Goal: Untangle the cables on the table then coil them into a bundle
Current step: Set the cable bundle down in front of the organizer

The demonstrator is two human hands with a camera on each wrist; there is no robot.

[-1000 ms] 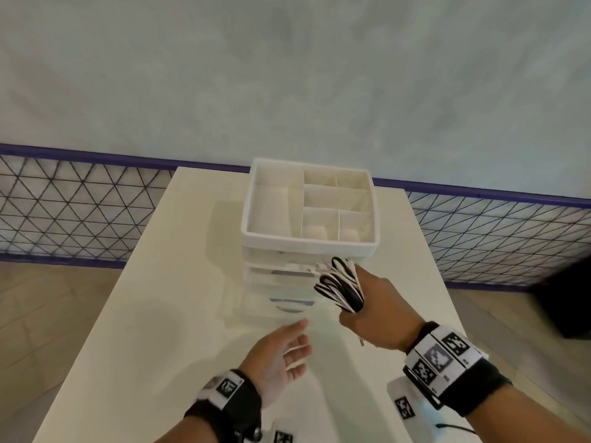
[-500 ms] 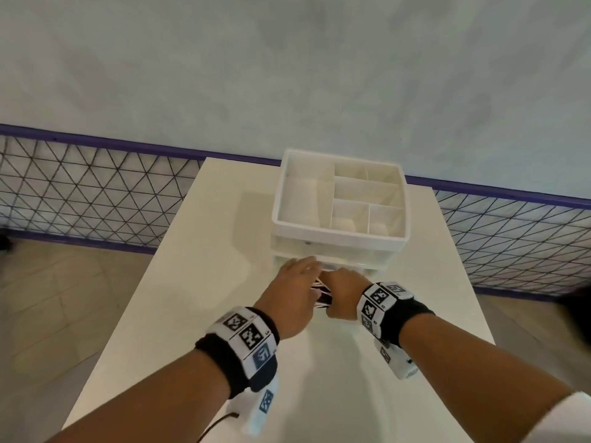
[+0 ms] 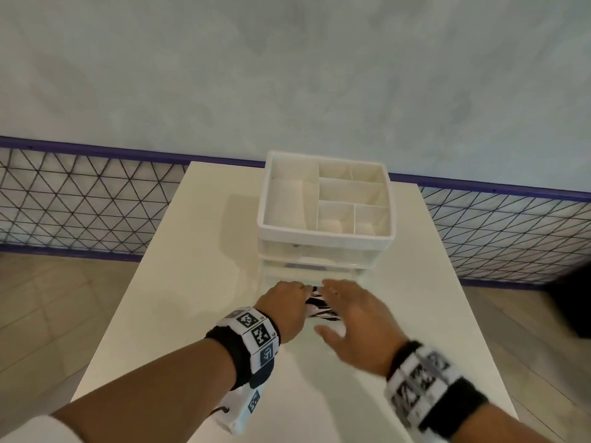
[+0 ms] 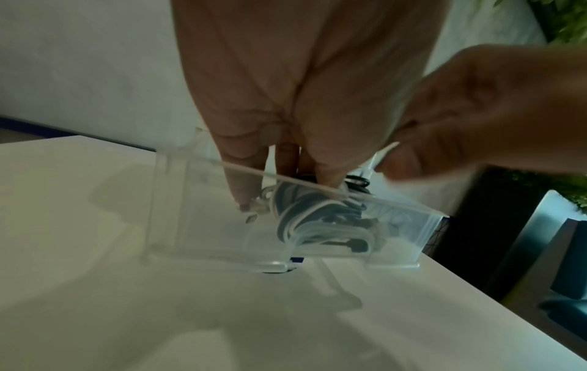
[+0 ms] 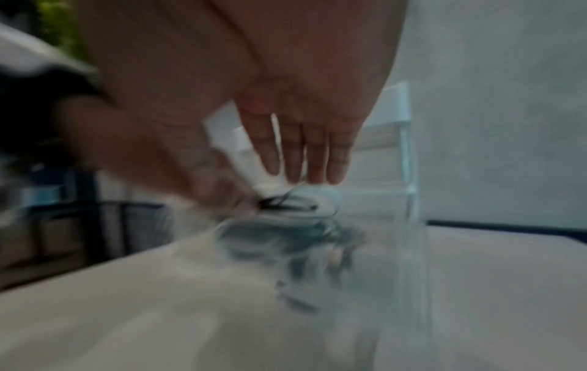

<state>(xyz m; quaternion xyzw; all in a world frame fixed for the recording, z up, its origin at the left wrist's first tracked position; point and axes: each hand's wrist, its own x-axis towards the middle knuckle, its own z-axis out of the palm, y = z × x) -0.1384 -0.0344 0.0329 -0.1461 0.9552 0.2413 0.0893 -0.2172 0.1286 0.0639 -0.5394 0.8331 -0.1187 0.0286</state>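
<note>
A coiled bundle of black and white cables (image 3: 317,306) (image 4: 305,215) (image 5: 286,203) lies in the pulled-out clear drawer (image 4: 203,226) at the foot of a white organizer (image 3: 323,238). My left hand (image 3: 284,302) (image 4: 286,185) reaches down over the drawer's rim, and its thumb and fingertips grip the bundle. My right hand (image 3: 348,314) (image 5: 305,173) hovers just right of the bundle with straight, spread fingers and holds nothing. The right wrist view is blurred.
The organizer has a white divided tray (image 3: 351,199) on top and stands at the far middle of the white table (image 3: 208,251). A mesh fence (image 3: 80,199) and a grey wall lie behind. A dark object (image 3: 572,302) stands on the floor at right.
One second ago my right hand held the bundle up in front of the organizer. Both hands then brought it down into the drawer. The right hand has now let go and drawn back.
</note>
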